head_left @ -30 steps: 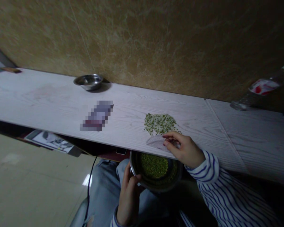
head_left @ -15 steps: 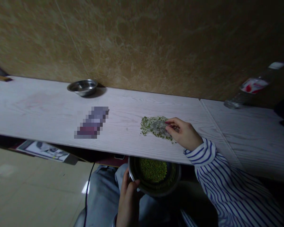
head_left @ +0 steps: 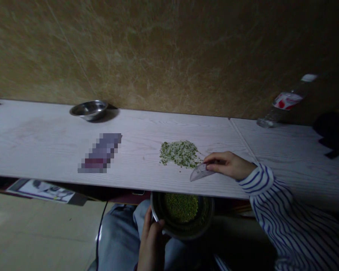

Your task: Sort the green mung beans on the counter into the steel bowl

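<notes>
My left hand point(head_left: 154, 235) grips the left rim of a metal bowl point(head_left: 207, 226), held below the table's front edge above my lap. Green beans point(head_left: 182, 207), which look like mung beans, lie in the bowl. On the tabletop is a flat pile of green beans mixed with white grains point(head_left: 179, 153). At the pile's lower right, my right hand point(head_left: 226, 164) pinches a thin clear plastic piece with a curved edge point(head_left: 199, 173). It is tilted, and its exact kind is unclear. No beans can be made out on it.
A small metal bowl point(head_left: 89, 111) stands at the back left by the wall. A pixelated flat object point(head_left: 100, 152) lies left of the pile. To the right, a clear bottle with a red-and-white label point(head_left: 286, 101) stands near a dark object point(head_left: 333, 130). A cable point(head_left: 101, 226) hangs below the table.
My right hand has drawn the clear plastic piece off the pile, toward the right and the front edge, and tilted it. My left hand still holds the bowl. The view has shifted slightly.
</notes>
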A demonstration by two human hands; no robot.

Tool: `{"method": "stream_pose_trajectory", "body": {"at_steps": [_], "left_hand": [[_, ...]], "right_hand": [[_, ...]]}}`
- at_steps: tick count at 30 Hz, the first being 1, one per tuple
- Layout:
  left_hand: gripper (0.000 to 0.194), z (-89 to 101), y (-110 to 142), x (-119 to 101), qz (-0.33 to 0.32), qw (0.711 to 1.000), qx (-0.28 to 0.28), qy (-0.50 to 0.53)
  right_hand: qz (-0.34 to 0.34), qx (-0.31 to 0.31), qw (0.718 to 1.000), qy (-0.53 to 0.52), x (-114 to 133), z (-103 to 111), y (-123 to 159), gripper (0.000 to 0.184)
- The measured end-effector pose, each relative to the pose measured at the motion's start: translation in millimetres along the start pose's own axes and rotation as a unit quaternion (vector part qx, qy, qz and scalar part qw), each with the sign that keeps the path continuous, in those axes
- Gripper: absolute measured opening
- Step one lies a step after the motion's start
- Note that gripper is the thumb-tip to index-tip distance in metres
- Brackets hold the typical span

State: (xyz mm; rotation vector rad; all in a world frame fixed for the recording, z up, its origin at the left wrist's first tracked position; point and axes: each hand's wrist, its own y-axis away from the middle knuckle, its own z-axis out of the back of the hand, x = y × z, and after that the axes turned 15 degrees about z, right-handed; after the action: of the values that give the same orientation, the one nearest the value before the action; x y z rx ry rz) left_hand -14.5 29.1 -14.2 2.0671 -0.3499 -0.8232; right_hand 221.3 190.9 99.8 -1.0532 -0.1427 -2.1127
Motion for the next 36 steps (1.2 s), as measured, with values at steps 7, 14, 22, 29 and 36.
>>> {"method": "stream_pose_trajectory", "body": {"at_steps": [7,14,22,29,36], "left_hand": [[0.084,-3.5,3,0,-0.012,1.000,0.005,-0.005],[0.084,-2.4,2,4,-0.004,1.000,0.013,-0.007],[0.092,-1.6,-1,7,-0.004,1.000,0.014,0.011],[0.090,-2.7,-1,9,0.000,1.000,-0.003,0.013],[0.088,0.7,0,8,-0.005,1.000,-0.003,0.004]], "right_hand": [[0.010,-0.032,0.999,0.008,-14,0,-25,0.025],[0.018,-0.183,0.978,0.102,-11,-12,-25,0.026],[0.047,-0.191,0.961,0.193,0,-32,-14,0.024],[0.040,-0.166,0.970,0.173,4,-34,-14,0.024],[0.062,-0.142,0.977,0.145,11,-36,-14,0.024]]}}
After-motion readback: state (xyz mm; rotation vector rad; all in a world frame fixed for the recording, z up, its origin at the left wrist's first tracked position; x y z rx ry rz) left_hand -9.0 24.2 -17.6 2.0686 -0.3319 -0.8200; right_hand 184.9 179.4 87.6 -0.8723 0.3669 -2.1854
